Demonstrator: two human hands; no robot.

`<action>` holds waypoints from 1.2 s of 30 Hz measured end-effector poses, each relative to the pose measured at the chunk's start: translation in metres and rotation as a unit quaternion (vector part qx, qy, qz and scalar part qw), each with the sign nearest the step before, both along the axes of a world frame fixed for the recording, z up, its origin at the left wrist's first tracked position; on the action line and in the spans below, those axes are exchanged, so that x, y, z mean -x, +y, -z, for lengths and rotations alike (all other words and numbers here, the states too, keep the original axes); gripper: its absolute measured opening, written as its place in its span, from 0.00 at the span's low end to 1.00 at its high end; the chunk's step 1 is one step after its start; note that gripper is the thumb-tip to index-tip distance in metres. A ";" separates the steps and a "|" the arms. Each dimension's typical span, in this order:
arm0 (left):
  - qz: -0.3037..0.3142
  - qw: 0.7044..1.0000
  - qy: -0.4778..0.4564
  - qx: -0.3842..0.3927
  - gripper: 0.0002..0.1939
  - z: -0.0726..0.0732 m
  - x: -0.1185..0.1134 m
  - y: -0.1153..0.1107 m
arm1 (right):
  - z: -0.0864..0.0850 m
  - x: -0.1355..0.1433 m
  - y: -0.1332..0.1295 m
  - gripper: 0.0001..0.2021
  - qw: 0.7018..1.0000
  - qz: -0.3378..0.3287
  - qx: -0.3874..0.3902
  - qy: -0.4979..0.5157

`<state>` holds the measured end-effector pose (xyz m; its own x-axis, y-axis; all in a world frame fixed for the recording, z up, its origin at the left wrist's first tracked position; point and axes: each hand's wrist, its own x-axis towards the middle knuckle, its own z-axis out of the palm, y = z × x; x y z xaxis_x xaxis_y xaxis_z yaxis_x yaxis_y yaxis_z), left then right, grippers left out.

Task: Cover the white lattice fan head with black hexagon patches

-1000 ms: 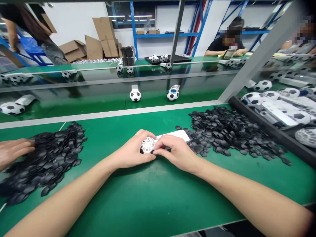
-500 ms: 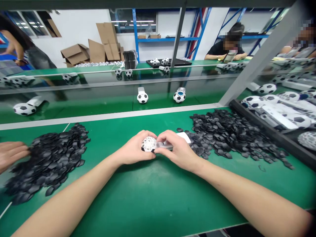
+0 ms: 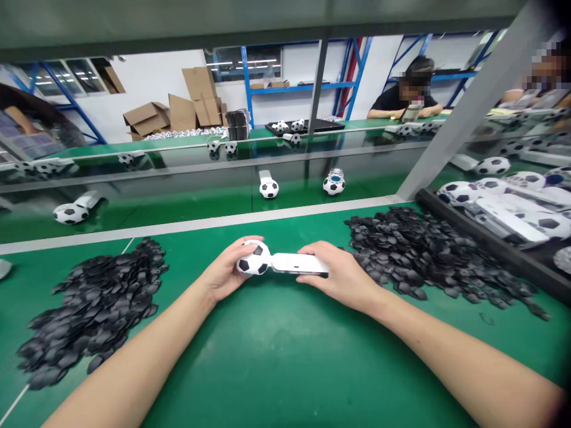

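A soccer-ball handheld fan (image 3: 294, 262), with a round black-and-white head and a slim white handle, is held level just above the green tabletop. My left hand (image 3: 222, 272) is closed around the left side of the ball head, some of its fingers hidden behind it. My right hand (image 3: 341, 274) grips the far end of the handle between thumb and fingers. A small slot shows on the handle's upper face. Loose black pieces lie in two piles, the left pile (image 3: 104, 303) beyond my left forearm and the right pile (image 3: 419, 255) beyond my right hand.
Finished-looking fans (image 3: 269, 189) rest on the conveyor (image 3: 200, 205) past a pale rail (image 3: 214, 224). At the right, a black tray (image 3: 491, 255) holds several fans beside a slanted grey post (image 3: 459, 107). A person (image 3: 401, 95) sits across the line.
The fan has been turned over: its open white mesh faced me, now the patterned ball side does. My hands have moved apart, the right one outward along the handle. Another person's hand has left the left pile.
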<state>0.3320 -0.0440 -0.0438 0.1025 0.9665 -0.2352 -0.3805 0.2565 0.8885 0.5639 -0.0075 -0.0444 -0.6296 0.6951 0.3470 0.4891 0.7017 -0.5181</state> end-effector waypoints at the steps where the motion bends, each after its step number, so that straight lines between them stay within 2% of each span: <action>1: 0.000 1.000 -0.029 -0.003 0.19 0.002 0.000 0.000 | -0.001 0.000 -0.001 0.14 0.999 0.009 0.024 0.019; 4: 0.025 0.996 -0.083 -0.017 0.26 0.006 0.001 -0.001 | -0.003 0.001 -0.003 0.13 0.991 0.046 0.112 0.060; 9: 0.006 0.998 -0.055 -0.009 0.29 0.009 -0.002 -0.001 | -0.003 0.003 -0.002 0.16 0.955 0.052 0.276 0.099; 15: -0.034 0.998 -0.056 -0.020 0.18 0.007 -0.009 0.001 | -0.008 0.003 -0.008 0.17 0.919 -0.023 0.373 0.122; 20: -0.049 0.998 -0.028 -0.023 0.16 0.005 -0.013 0.000 | -0.008 0.005 -0.014 0.19 0.842 -0.098 0.512 0.143; 23: -0.064 0.997 -0.020 -0.030 0.17 0.006 -0.014 0.001 | -0.006 0.006 -0.015 0.19 0.830 -0.097 0.529 0.151; 28: -0.079 0.993 -0.081 -0.030 0.18 0.011 -0.014 0.002 | -0.009 0.007 -0.019 0.23 0.829 -0.090 0.532 0.146; 32: -0.085 0.991 -0.096 -0.041 0.18 0.011 -0.017 0.001 | -0.006 0.006 -0.021 0.25 0.811 -0.065 0.560 0.159; 34: -0.058 0.992 -0.102 -0.050 0.20 0.010 -0.021 -0.002 | -0.002 0.006 -0.020 0.26 0.799 -0.052 0.571 0.180; 36: 0.015 0.992 -0.112 -0.057 0.20 0.011 -0.027 -0.006 | 0.002 0.007 -0.020 0.27 0.792 -0.041 0.576 0.198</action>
<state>0.3586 -0.0499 -0.0545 0.1683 0.9813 -0.0931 -0.5652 0.1734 0.8065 0.5569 -0.0273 -0.0468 -0.6901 0.6559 -0.3058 0.1049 -0.3275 -0.9390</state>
